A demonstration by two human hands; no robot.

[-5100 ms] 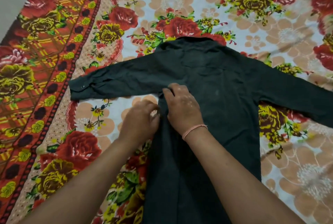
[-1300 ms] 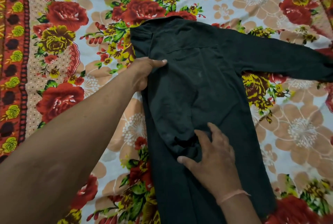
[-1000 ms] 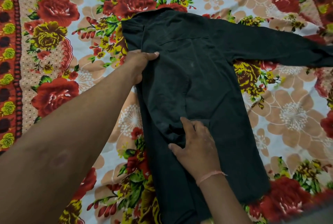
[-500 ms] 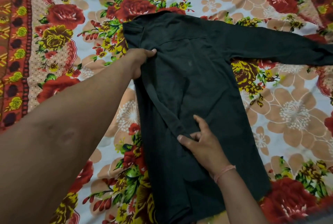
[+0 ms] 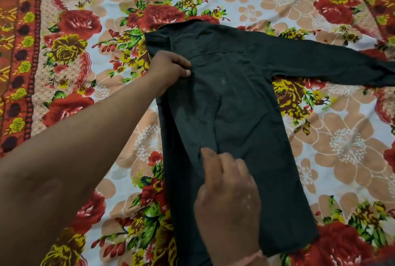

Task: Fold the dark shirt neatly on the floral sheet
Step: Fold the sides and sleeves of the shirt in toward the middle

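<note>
The dark shirt (image 5: 245, 116) lies flat, back up, on the floral sheet (image 5: 132, 137), collar at the far end. Its left sleeve (image 5: 196, 120) is folded inward and runs diagonally down the back. The other sleeve (image 5: 320, 62) stretches out to the right edge. My left hand (image 5: 168, 69) grips the folded shoulder edge, fingers curled with the thumb on top. My right hand (image 5: 228, 197) rests on the lower end of the folded sleeve, fingers extended and slightly blurred; the cuff is hidden beneath it.
An orange and red patterned border (image 5: 19, 52) runs down the sheet's left side. Bare sheet with large roses surrounds the shirt on all sides. My left forearm crosses the lower left of the view.
The left sleeve has been folded in over the back. My right hand went from pinching the cuff to lying flat on it. My left hand stays at the shoulder.
</note>
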